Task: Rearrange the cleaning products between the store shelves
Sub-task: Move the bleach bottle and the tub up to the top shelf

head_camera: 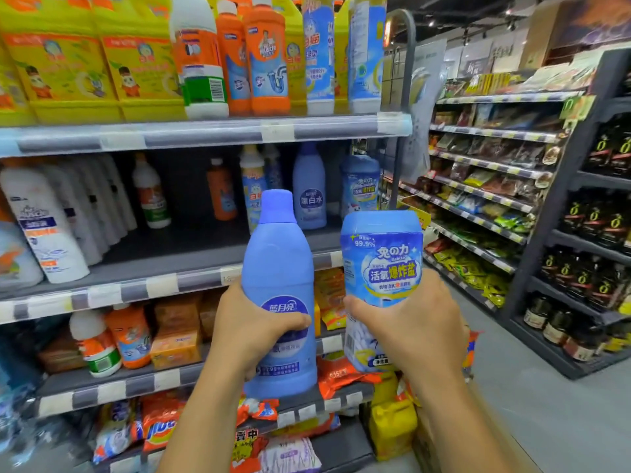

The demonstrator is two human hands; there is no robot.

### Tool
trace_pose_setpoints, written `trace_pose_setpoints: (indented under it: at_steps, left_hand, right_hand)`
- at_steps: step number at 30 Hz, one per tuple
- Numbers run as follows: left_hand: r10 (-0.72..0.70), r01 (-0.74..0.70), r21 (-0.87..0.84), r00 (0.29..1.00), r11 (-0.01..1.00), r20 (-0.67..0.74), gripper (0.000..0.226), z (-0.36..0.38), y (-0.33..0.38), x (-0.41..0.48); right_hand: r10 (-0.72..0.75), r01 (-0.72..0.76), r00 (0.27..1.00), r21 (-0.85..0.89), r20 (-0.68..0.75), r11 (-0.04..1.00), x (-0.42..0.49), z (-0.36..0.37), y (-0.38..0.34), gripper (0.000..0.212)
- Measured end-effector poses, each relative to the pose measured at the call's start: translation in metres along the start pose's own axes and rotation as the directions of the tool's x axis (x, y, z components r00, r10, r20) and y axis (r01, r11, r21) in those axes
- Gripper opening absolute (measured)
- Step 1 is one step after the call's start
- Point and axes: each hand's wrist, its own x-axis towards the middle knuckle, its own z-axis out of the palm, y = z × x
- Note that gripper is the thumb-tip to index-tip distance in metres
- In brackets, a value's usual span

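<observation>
My left hand grips a tall blue bleach bottle upright around its lower half, thumb across the label. My right hand holds a blue-capped jar of white cleaning beads upright beside it. Both are held in front of the middle shelf. On that shelf, behind them, stand a matching blue bottle and a matching blue jar.
The top shelf carries yellow jugs, orange bottles and blue packs. White bottles fill the middle shelf's left side, with a gap in its centre. Lower shelves hold soap boxes and detergent bags. An aisle and dark food shelving lie to the right.
</observation>
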Motion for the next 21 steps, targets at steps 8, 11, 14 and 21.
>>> trace_pose_setpoints:
  at_steps: [8,11,14,21]
  left_hand:
    - [0.005,0.0,-0.051,0.994,0.999,0.105,0.066,0.003,-0.01,0.089]
    - [0.0,0.012,-0.075,0.987,0.997,0.158,0.063,0.011,-0.015,0.112]
    - [-0.024,0.042,-0.088,0.98,0.995,0.196,0.058,0.018,-0.019,0.129]
    - [-0.003,0.021,-0.081,0.977,0.996,0.214,0.051,0.031,-0.014,0.163]
  right_hand:
    - [0.058,-0.068,0.994,-0.112,-0.089,0.991,0.066,0.05,-0.011,0.079]
    - [0.07,-0.079,0.993,-0.098,-0.097,0.992,0.078,0.065,-0.015,0.078]
    - [0.091,-0.097,0.993,-0.093,-0.071,0.991,0.092,0.076,-0.015,0.073]
    - [0.124,-0.128,0.987,-0.033,-0.103,0.991,0.142,0.103,-0.011,0.056]
